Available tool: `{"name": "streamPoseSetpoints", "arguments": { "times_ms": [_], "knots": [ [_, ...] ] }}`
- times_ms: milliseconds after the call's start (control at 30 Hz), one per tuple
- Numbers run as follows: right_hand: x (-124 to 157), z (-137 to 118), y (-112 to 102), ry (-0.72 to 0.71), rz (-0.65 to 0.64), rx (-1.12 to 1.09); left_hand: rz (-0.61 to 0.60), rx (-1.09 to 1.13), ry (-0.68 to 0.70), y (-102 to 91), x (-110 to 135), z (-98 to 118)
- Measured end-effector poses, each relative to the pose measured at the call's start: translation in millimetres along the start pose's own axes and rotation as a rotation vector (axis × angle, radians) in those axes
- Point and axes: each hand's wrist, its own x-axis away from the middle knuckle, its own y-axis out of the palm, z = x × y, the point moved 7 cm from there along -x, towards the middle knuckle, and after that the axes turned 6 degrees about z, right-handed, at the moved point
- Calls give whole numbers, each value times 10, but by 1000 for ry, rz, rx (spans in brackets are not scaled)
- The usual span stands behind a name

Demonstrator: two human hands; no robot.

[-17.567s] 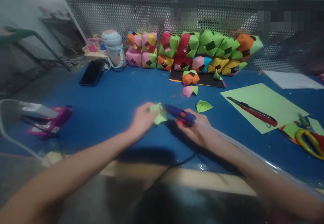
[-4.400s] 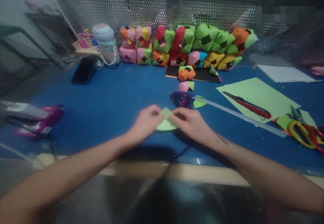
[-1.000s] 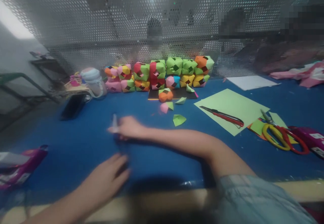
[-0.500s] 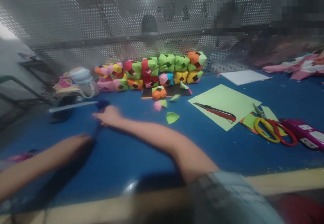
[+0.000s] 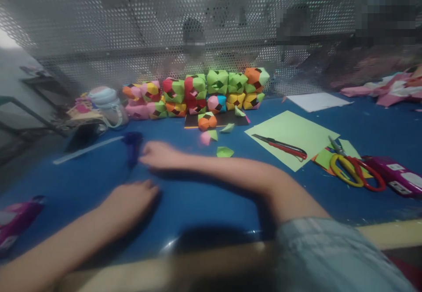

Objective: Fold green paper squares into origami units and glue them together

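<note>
Possibly touching the glue gun [image 5: 132,144], the right hand [image 5: 158,155], grip too blurred to tell, risks a hot-tip burn; left hand [image 5: 132,199] rests open.

The dark-blue glue gun [image 5: 132,146] lies on the table [image 5: 211,202] just left of the right hand [image 5: 158,155], its pale glue stick [image 5: 87,150] pointing leftward.

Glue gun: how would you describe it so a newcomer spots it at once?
On the blue table, look left of the stacked paper cubes, near the dark phone. The glue gun lies beside the right hand: the only dark blue tool, with a long pale glue stick jutting out leftward.
</note>
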Motion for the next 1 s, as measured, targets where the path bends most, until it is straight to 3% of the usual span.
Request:
{"name": "streamPoseSetpoints", "arguments": {
  "times_ms": [67,167,300,400,500,567,667,767,800,900,1000],
  "knots": [
    [182,21,-337,-98,77,109,-71,-92,47,18,-63,176],
    [386,308,-1009,-89,281,251,-100,-141,121,-28,-222,421],
    [636,1094,-1947,275,606,532,-30,-125,143,-97,-557,636],
    [780,1619,-2316,437,705,567,71,-26,138,-98,-853,738],
    [809,1960,-2403,508,685,519,206,161,140,-84,-1145,778],
    [787,2021,-2389,490,661,463,335,335,114,-100,-1314,734],
    [797,1894,-2343,405,648,372,491,677,-6,-96,-1504,561],
    [923,1667,-2264,308,658,306,489,1173,-134,7,-1628,432],
    [973,1579,-2222,243,663,285,453,1366,-161,50,-1655,429],
    [1121,1114,-1976,-325,644,360,284,1833,-208,138,-1679,524],
    [1234,889,-1626,-640,575,604,164,1986,-192,138,-1648,633]
  ]
}}
